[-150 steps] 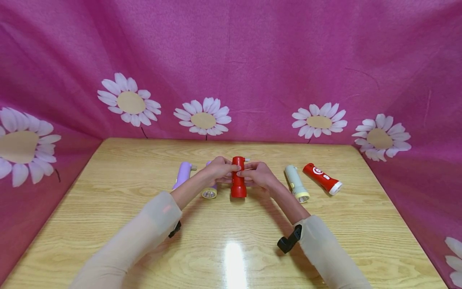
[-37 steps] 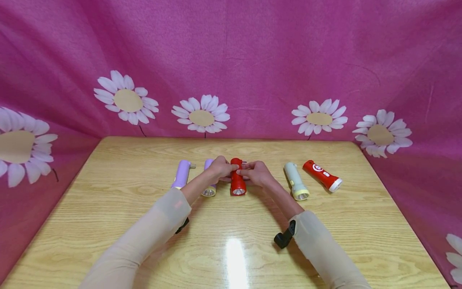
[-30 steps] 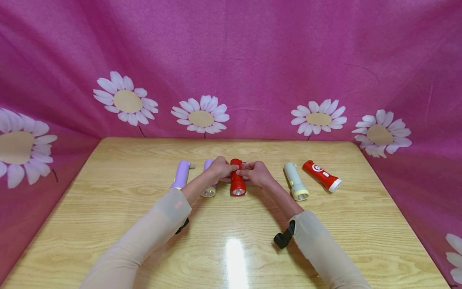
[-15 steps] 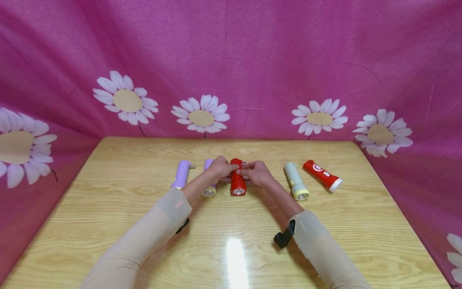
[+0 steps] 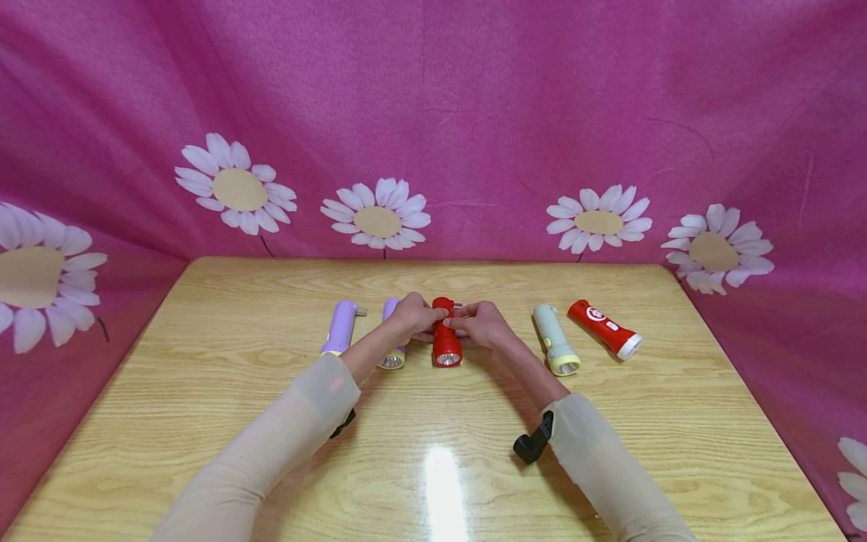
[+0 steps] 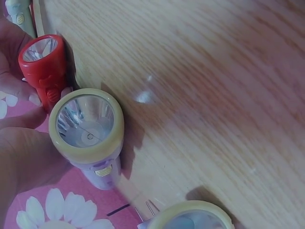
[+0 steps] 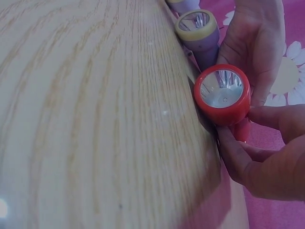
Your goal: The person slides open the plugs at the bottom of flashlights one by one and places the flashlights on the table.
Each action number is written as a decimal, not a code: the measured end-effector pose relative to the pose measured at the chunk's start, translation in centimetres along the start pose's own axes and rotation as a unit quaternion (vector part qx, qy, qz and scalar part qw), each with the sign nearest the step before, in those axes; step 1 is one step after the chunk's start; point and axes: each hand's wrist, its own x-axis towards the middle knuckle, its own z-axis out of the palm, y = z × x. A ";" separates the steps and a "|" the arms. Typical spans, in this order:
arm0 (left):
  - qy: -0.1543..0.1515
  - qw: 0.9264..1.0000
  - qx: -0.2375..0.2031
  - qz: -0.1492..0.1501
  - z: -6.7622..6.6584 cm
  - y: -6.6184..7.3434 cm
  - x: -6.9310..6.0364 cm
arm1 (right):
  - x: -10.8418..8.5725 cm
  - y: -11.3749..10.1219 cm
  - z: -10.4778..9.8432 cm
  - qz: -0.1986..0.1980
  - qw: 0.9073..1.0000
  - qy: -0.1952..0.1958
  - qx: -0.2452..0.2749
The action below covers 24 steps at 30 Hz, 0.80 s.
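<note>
Between both hands, a red flashlight has its lens end facing the person, with metal plug prongs out at its far right side. My left hand pinches it from the left, thumb on top. From the right, my right hand grips the same body with thumb and fingers. In the right wrist view the red flashlight sits low at the table surface, fingers beside it. Just left of it lies a purple flashlight, partly hidden by the left hand and wrist.
Another purple flashlight, prongs out, lies further left, partly behind the left forearm. At right are a pale grey-green flashlight with a yellow rim and a red-and-white flashlight. Pink flowered cloth hangs around the wooden table.
Since five seconds ago, the red flashlight has tipped so its lens shows, and its head is slightly higher in view. Over the last second, both hands and all flashlights look unmoved.
</note>
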 end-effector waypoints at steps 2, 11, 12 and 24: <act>0.003 1.000 0.000 0.001 0.0 0.0 -0.1 | 0.1 0.0 0.0 0.002 1.000 -0.001 -0.001; 0.007 1.000 0.002 0.002 0.1 0.2 -0.3 | 0.1 0.0 0.1 0.006 1.000 -0.002 0.008; 0.007 1.000 0.001 0.003 0.1 0.1 -0.3 | 0.1 0.0 0.1 0.006 1.000 -0.002 0.010; 0.010 1.000 -0.006 0.005 0.2 0.0 -0.1 | 0.3 0.2 -0.2 -0.014 1.000 -0.002 -0.014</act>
